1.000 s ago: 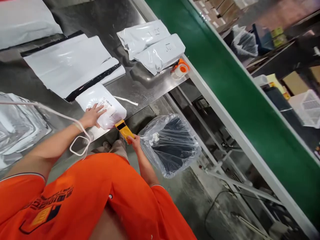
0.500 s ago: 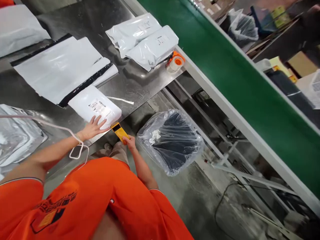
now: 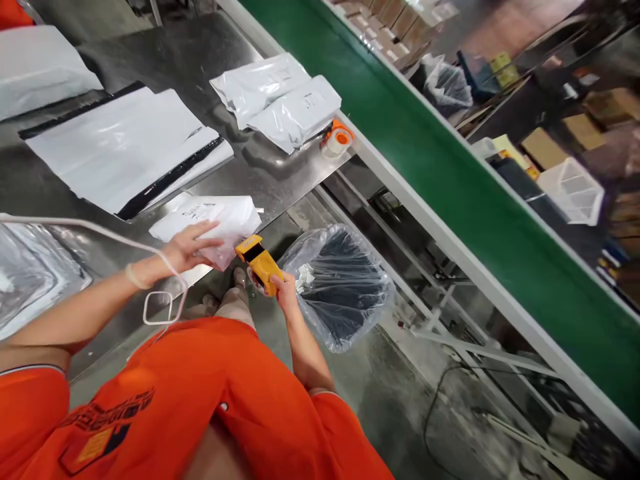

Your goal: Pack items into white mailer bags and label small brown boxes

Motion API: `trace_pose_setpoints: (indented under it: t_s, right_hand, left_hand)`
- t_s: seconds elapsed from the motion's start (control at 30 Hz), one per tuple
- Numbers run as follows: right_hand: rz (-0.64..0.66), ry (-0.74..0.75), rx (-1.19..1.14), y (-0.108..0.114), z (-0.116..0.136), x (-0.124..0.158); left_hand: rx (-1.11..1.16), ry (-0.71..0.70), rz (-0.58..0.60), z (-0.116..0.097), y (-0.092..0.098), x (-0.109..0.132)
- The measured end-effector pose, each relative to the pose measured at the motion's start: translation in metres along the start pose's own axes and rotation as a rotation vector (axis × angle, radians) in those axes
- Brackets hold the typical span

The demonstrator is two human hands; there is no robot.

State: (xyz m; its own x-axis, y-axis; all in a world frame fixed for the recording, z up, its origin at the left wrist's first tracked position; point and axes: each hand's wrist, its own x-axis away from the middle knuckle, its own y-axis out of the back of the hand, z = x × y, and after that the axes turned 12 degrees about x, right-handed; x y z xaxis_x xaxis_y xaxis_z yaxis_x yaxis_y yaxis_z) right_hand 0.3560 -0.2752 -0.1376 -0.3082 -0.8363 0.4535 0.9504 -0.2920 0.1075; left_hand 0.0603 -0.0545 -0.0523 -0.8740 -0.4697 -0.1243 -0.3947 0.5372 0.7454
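Gripping a yellow handheld barcode scanner (image 3: pixel 260 263) firmly in the closed right hand (image 3: pixel 285 293), the person steadies a white plastic mailer bag (image 3: pixel 227 220) under the open left hand (image 3: pixel 193 248) at the edge of a steel packing table (image 3: pixel 270 187).

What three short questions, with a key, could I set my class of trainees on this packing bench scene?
1. Fill the gap: the left hand touches a white plastic ____.
2. Which hand holds the yellow handheld scanner?
3. True or false: the orange tape dispenser stands on the steel bench.

Key: 1. mailer bag; 2. right hand; 3. true.
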Motion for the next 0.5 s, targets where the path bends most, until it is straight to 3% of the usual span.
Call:
trace_pose_setpoints:
  t_s: [0.1,0.17,0.23,0.37,0.43,0.5]
  right_hand:
    - [0.063,0.086,-0.096,-0.017,0.060,-0.025]
    - [0.112,0.120,-0.101,-0.036,0.101,-0.042]
    - [0.158,0.141,-0.061,-0.059,0.137,-0.057]
    - [0.275,0.169,0.001,-0.109,0.187,-0.086]
    - [0.344,0.167,0.068,-0.138,0.201,-0.101]
    - [0.406,0.177,0.145,-0.171,0.210,-0.115]
  left_hand:
    - [0.227,0.167,-0.215,0.014,0.064,-0.004]
    - [0.408,0.322,-0.395,0.025,0.085,0.000]
    - [0.601,0.447,-0.600,0.035,0.088,0.007]
    - [0.843,0.604,-0.961,0.051,0.070,0.030]
    - [0.804,0.708,-1.038,0.053,0.061,0.044]
    - [0.641,0.858,-1.010,0.050,0.057,0.060]
